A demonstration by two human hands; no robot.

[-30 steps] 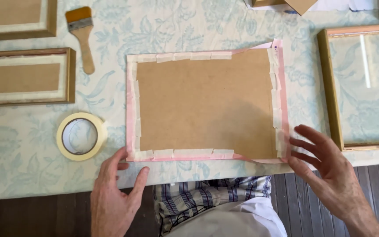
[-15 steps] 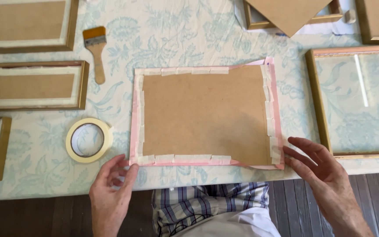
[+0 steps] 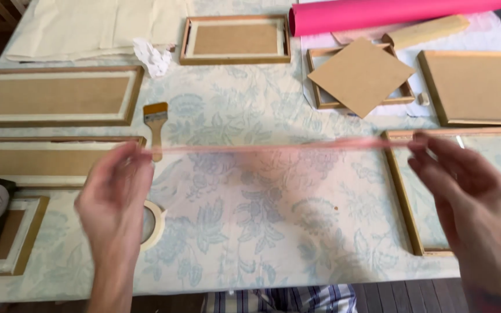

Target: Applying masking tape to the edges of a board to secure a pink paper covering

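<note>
Both hands held a pink-edged frame [image 3: 273, 147] edge-on above the tabletop [image 3: 262, 232]: my left hand [image 3: 117, 194] was pinched on its left end and my right hand [image 3: 465, 185] on its right, though motion blur hid the exact grip. I judged the taping done, since the frame was lifted clear. Several wooden frames [image 3: 56, 95] lay around, then a pink paper roll [image 3: 389, 13], a brush [image 3: 156, 123] and a masking tape roll [image 3: 156, 223].

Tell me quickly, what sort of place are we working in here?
Most likely a home craft or picture-framing table. Wooden frames with board backs lie all around on a flowered tablecloth, with a flat paintbrush, a roll of masking tape and a pink paper roll.
</note>
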